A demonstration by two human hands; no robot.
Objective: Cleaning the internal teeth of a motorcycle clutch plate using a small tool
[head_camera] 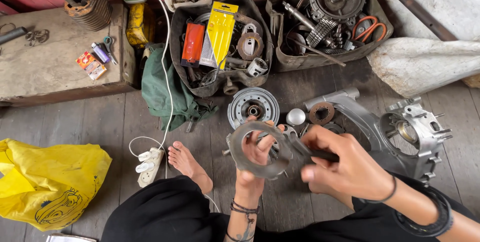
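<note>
Above plank floor (pixel 75 122), metal ring (pixel 260 148) in left hand (pixel 256 158) grip.

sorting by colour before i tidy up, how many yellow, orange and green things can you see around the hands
Yellow: 3 – plastic bag, tool pack, rag
Orange: 2 – flat pack, scissors
Green: 1 – cloth bag
Total: 6

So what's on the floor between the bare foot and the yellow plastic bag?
In the head view, a white power strip with its cable lies between the foot and the yellow bag.
</note>
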